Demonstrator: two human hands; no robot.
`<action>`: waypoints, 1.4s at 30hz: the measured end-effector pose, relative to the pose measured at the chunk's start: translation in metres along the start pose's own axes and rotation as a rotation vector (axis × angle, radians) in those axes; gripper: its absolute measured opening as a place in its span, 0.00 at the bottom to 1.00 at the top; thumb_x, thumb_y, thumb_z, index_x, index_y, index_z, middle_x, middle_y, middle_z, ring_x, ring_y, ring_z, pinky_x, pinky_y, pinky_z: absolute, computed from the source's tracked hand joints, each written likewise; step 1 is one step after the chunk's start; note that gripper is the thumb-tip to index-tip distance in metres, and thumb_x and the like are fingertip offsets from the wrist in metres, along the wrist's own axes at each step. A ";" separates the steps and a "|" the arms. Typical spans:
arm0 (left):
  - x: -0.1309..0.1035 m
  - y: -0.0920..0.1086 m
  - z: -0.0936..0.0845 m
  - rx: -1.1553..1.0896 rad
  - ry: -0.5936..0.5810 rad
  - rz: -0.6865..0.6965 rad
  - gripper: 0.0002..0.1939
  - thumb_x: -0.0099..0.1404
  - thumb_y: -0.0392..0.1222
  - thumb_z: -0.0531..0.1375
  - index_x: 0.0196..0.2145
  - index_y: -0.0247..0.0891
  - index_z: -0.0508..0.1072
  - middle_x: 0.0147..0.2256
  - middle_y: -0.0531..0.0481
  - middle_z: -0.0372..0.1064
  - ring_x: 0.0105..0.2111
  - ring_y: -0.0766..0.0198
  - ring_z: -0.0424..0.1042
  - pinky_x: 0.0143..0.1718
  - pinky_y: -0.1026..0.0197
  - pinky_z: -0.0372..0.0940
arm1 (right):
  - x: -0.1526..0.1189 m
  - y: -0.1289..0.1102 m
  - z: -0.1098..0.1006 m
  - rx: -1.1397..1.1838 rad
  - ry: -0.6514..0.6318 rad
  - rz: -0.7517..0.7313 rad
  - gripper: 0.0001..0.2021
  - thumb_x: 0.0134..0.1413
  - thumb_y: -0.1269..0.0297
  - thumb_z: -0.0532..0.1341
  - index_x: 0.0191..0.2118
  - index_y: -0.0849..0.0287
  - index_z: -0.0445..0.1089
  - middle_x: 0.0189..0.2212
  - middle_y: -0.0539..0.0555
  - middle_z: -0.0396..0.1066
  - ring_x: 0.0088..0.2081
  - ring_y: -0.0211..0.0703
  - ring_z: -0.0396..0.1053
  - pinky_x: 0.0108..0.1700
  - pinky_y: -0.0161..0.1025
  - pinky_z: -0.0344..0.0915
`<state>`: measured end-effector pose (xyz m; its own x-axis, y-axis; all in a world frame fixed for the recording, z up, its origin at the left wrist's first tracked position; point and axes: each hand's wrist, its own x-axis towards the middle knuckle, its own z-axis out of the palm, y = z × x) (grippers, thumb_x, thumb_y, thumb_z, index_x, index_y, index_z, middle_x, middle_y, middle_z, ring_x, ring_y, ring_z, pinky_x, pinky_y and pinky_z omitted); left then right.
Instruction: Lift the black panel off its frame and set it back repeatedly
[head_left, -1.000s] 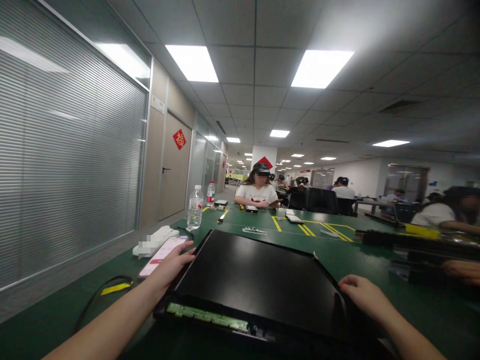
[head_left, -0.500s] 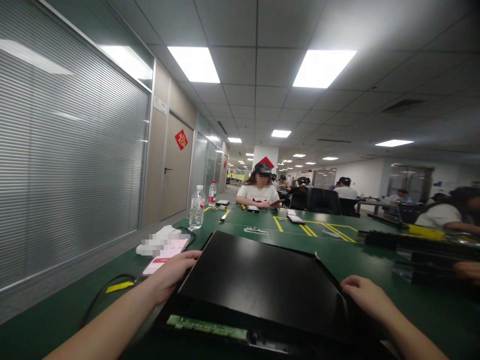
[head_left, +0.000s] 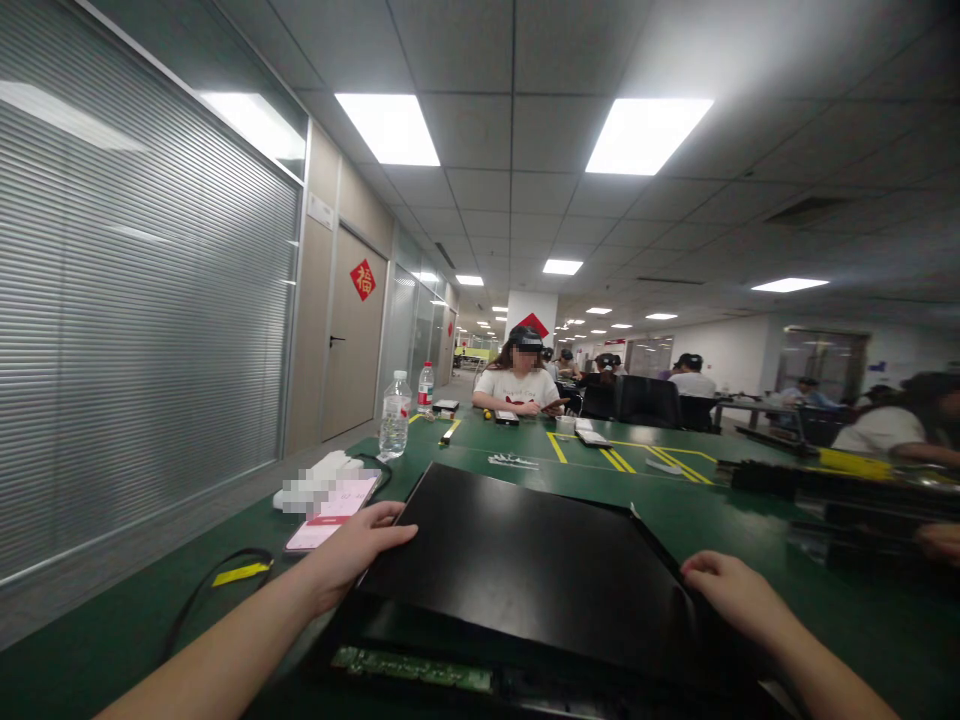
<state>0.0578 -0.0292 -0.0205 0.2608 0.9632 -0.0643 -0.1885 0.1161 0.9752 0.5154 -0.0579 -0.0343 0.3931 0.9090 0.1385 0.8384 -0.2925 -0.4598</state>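
Note:
A flat black screen panel [head_left: 525, 560] lies before me in a dark frame, slightly glossy under the ceiling lights. Along its near side shows a green circuit board strip [head_left: 412, 668]. My left hand [head_left: 356, 545] grips the panel's left edge, thumb on top and fingers curled beyond the side. At the right edge, my right hand [head_left: 724, 585] is closed with thumb and forefinger pinching the rim; its other fingers are folded in. The near part of the frame is dark and hard to make out.
On the green table [head_left: 247, 610] are a phone [head_left: 334, 515], a water bottle [head_left: 394, 415], a red-capped bottle [head_left: 425, 388], and a black cable [head_left: 187, 590] with a yellow tag. A person [head_left: 521, 380] sits opposite. Dark parts [head_left: 810, 490] lie at right near another person.
My left thumb has come up over the panel's left edge onto its top face. The panel's near edge has shifted slightly. My right hand keeps its place.

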 end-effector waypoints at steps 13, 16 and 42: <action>0.007 -0.005 -0.003 0.008 0.048 0.014 0.22 0.40 0.40 0.68 0.35 0.36 0.70 0.34 0.46 0.75 0.32 0.54 0.75 0.37 0.54 0.66 | 0.006 0.008 0.006 0.027 0.006 -0.015 0.10 0.42 0.63 0.54 0.27 0.55 0.73 0.30 0.53 0.75 0.35 0.47 0.70 0.35 0.38 0.61; 0.007 -0.005 -0.004 0.020 0.039 0.021 0.22 0.41 0.40 0.68 0.36 0.36 0.70 0.35 0.46 0.75 0.33 0.54 0.74 0.37 0.55 0.66 | 0.007 0.009 0.006 0.030 0.004 -0.018 0.10 0.42 0.63 0.55 0.27 0.55 0.73 0.30 0.53 0.75 0.35 0.47 0.70 0.35 0.38 0.62; 0.000 0.007 0.005 0.017 -0.039 0.289 0.26 0.48 0.42 0.65 0.46 0.36 0.68 0.44 0.43 0.72 0.45 0.53 0.70 0.45 0.56 0.63 | 0.001 0.002 0.001 0.376 -0.049 0.114 0.17 0.43 0.56 0.53 0.32 0.61 0.75 0.37 0.58 0.74 0.39 0.50 0.70 0.34 0.38 0.66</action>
<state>0.0613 -0.0297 -0.0121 0.2343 0.9458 0.2248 -0.2449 -0.1664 0.9552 0.5168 -0.0567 -0.0359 0.4494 0.8928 0.0302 0.5901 -0.2713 -0.7604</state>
